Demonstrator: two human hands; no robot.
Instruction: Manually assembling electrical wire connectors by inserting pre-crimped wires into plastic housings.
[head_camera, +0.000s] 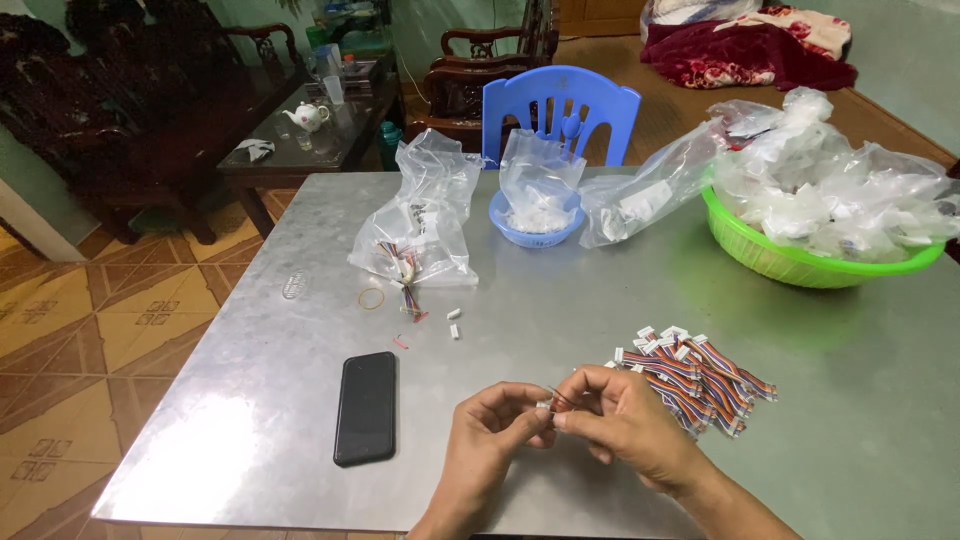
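Note:
My left hand (492, 430) and my right hand (622, 420) meet low over the metal table (260, 400), fingertips pinched together on a small white connector (543, 405) with thin wires running from it. Just right of my hands lies a pile of multicoloured wire harnesses (700, 378) with white plugs. Two loose white connectors (454, 322) rest on the table farther away.
A black phone (365, 406) lies left of my hands. A plastic bag of wires (420, 230), a rubber band (371, 297), a small blue basket (537, 222) and a green basin (790, 262) full of clear bags stand at the back. Behind the table is a blue chair (560, 110).

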